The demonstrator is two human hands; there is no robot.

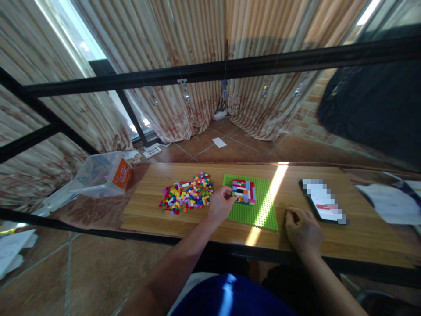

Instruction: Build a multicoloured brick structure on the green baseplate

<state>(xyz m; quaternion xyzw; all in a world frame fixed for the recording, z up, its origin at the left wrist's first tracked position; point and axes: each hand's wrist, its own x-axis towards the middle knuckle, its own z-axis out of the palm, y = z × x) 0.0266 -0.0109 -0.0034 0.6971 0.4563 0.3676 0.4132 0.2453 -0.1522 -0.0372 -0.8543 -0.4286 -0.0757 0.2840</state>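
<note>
A low structure of multicoloured toy bricks (pixel 244 192) stands on the upper part of a green studded baseplate (pixel 251 218), with a dark gap near its middle. My left hand (pixel 222 202) is at the structure's left edge, thumb and fingertips pinched together; whatever sits between them is too small to make out. Just left of that hand lies a loose pile of small coloured bricks (pixel 187 194). To the right of the baseplate, my right hand (pixel 304 230) rests on the wooden table with its fingers curled in and nothing visible in them.
A phone (pixel 324 201) with a lit, blurred screen lies on the table (pixel 144 219) beyond my right hand. Off the left end is a clear plastic box (pixel 101 175) with an orange label. White papers (pixel 383 202) lie at the far right. A dark rail (pixel 204 72) crosses before the curtains.
</note>
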